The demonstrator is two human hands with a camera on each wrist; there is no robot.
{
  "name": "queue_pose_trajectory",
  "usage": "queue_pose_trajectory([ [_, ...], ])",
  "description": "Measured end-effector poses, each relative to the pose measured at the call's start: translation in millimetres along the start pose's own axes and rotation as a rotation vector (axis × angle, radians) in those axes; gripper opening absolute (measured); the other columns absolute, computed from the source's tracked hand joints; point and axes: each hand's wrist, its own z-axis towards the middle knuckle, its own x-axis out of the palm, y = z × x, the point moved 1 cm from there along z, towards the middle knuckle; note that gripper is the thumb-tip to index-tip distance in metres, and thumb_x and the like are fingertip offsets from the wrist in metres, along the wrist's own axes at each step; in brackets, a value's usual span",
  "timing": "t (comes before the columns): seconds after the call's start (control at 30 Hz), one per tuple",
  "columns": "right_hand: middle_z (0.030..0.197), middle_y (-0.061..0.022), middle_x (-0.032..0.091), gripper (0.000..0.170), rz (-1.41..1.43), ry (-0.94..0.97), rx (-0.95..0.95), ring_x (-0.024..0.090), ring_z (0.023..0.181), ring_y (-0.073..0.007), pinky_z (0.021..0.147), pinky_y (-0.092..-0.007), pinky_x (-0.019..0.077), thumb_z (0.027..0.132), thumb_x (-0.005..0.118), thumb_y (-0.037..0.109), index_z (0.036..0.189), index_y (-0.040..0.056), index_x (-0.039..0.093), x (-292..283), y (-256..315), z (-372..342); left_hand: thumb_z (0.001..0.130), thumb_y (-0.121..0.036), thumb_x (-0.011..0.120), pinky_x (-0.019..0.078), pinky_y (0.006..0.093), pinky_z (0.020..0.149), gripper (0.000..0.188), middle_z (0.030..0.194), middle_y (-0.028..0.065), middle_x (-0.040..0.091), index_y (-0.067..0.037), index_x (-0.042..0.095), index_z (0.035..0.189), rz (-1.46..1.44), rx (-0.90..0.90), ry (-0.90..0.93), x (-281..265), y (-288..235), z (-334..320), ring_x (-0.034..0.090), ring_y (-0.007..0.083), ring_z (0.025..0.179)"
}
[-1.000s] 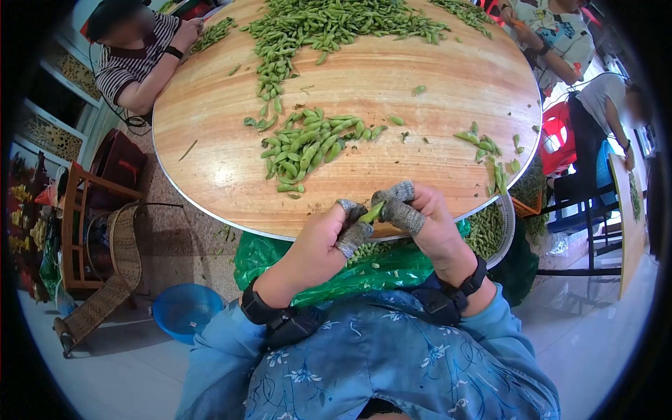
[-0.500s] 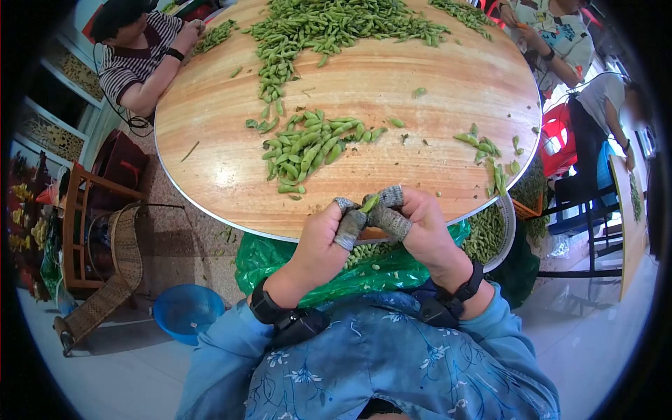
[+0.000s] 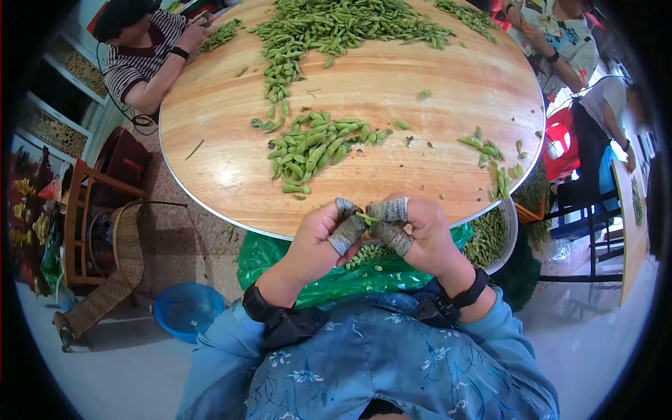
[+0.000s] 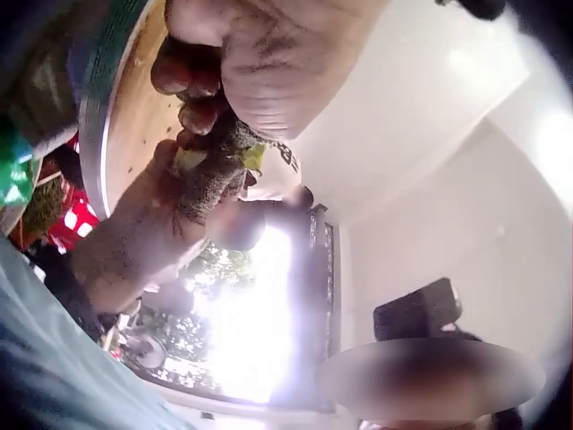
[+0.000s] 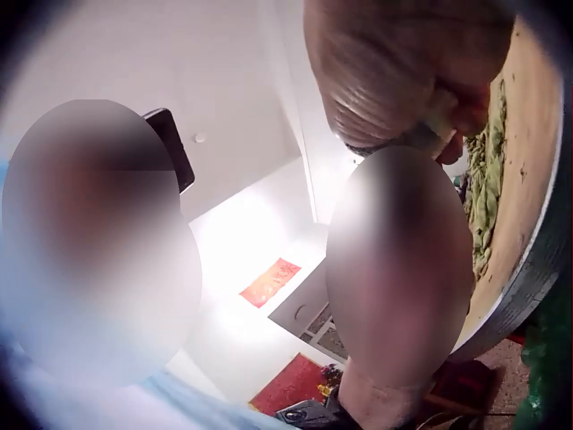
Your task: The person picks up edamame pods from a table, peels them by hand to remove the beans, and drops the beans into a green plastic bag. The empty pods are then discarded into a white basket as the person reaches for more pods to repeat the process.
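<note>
Above the near table edge, my left hand [image 3: 316,236] and right hand [image 3: 430,236] meet, fingertips close together. Between them they pinch a green soybean pod [image 3: 366,218], mostly covered by the fingers. Grey knit sleeves [image 3: 387,209] cover the thumbs and forefingers. In the left wrist view, a yellow-green bit of the pod [image 4: 255,159] shows beside the sleeved fingers. Beyond the hands lies a small pile of green pods [image 3: 308,150]. Underneath, pale green beans [image 3: 367,257] lie on a green plastic bag [image 3: 325,283] at my lap.
The round wooden table [image 3: 224,150] bears a large heap of pods [image 3: 350,28] at the back and scattered pods [image 3: 495,175] at right. A white basket [image 3: 513,238] of beans stands below the right edge. A blue basin [image 3: 187,313] sits on the floor. Other people sit around the table.
The pod stood up between the fingertips and has tipped lower, with less of it showing. Both hands have turned slightly around it. The person at left has shifted their hands.
</note>
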Motion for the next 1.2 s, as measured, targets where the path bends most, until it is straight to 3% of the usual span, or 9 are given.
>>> queue_pose_trajectory([
  [0.23,0.075,-0.0126,0.058,0.018,-0.143,0.012,-0.080,0.056,0.069,-0.0272,0.060,-0.0319,0.0438,0.069,0.064,0.004,0.087,0.0027,0.060,3.3,7.1,-4.8,0.079,-0.005,0.054,0.0379,0.0203,0.049,0.005,0.063,-0.0008,0.049,-0.002,0.051,0.080,0.128,0.105,-0.077,5.6,5.3,1.1,0.046,0.0052,0.056],
  [0.47,0.073,-0.0143,0.058,0.022,-0.392,0.081,0.086,0.057,0.065,-0.0268,0.056,-0.0326,0.0431,0.067,0.059,-0.002,0.089,0.0030,0.060,-50.4,14.2,-37.7,0.066,0.000,0.057,0.0433,0.0302,0.058,0.016,0.070,0.0099,0.056,-0.002,0.056,0.082,0.866,0.204,0.051,15.9,-4.7,0.4,0.056,0.0209,0.063],
  [0.6,0.073,-0.0163,0.058,0.026,-0.592,-0.062,0.607,0.058,0.067,-0.0246,0.060,-0.0306,0.0442,0.066,0.057,-0.006,0.091,-0.0004,0.059,-112.4,27.5,-74.2,0.067,-0.009,0.065,0.0442,0.0340,0.059,0.017,0.073,0.0114,0.057,-0.002,0.057,0.080,1.174,0.477,-0.336,-14.8,-19.4,15.9,0.055,0.0268,0.066],
  [0.73,0.073,-0.0136,0.059,0.023,-0.753,-0.270,0.543,0.058,0.066,-0.0187,0.061,-0.0278,0.0442,0.068,0.055,-0.008,0.090,-0.0019,0.059,-130.2,11.2,-97.5,0.069,-0.014,0.062,0.0432,0.0396,0.057,0.017,0.074,0.0119,0.055,-0.003,0.055,0.078,1.502,0.329,-0.641,-49.4,-29.2,44.1,0.055,0.0305,0.070],
  [0.83,0.073,-0.0103,0.060,0.018,-0.490,-0.404,0.513,0.056,0.067,-0.0132,0.061,-0.0247,0.0440,0.070,0.057,-0.007,0.088,-0.0024,0.059,-118.8,4.0,-93.9,0.069,-0.013,0.061,0.0427,0.0416,0.057,0.017,0.076,0.0133,0.054,-0.002,0.055,0.080,1.551,0.317,-0.556,-60.9,-26.5,54.5,0.054,0.0313,0.072],
  [0.9,0.074,-0.0076,0.061,0.016,-0.453,-0.321,0.276,0.056,0.066,-0.0116,0.060,-0.0229,0.0441,0.072,0.060,-0.004,0.088,-0.0016,0.060,-95.6,7.3,-69.5,0.069,-0.013,0.061,0.0426,0.0422,0.058,0.017,0.075,0.0144,0.054,-0.001,0.054,0.080,1.551,0.353,-0.578,-52.6,-33.1,50.8,0.054,0.0324,0.071],
  [1.07,0.080,-0.0066,0.061,0.020,-0.063,-0.129,0.221,0.057,0.073,-0.0103,0.066,-0.0233,0.0466,0.079,0.058,0.006,0.097,-0.0015,0.058,-39.8,6.1,-19.4,0.072,-0.009,0.058,0.0432,0.0374,0.054,0.014,0.068,0.0121,0.054,0.000,0.054,0.081,1.427,0.419,-0.592,-45.0,-42.9,33.5,0.055,0.0266,0.062],
  [1.13,0.083,-0.0060,0.061,0.021,-0.006,-0.114,0.208,0.057,0.075,-0.0098,0.068,-0.0234,0.0466,0.080,0.058,0.006,0.100,-0.0021,0.057,-23.2,2.2,-2.1,0.082,-0.010,0.053,0.0404,0.0254,0.050,0.012,0.067,0.0036,0.053,0.000,0.054,0.090,0.672,0.297,-0.351,-37.7,-41.9,28.0,0.051,0.0128,0.059],
  [1.2,0.087,-0.0045,0.059,0.023,0.309,-0.072,0.243,0.055,0.080,-0.0088,0.072,-0.0233,0.0454,0.081,0.057,0.007,0.102,-0.0023,0.055,-11.4,-2.2,11.0,0.084,-0.010,0.050,0.0380,0.0227,0.048,0.012,0.065,0.0008,0.050,0.000,0.054,0.090,0.429,0.186,-0.286,-29.7,-36.2,22.7,0.047,0.0088,0.056],
])
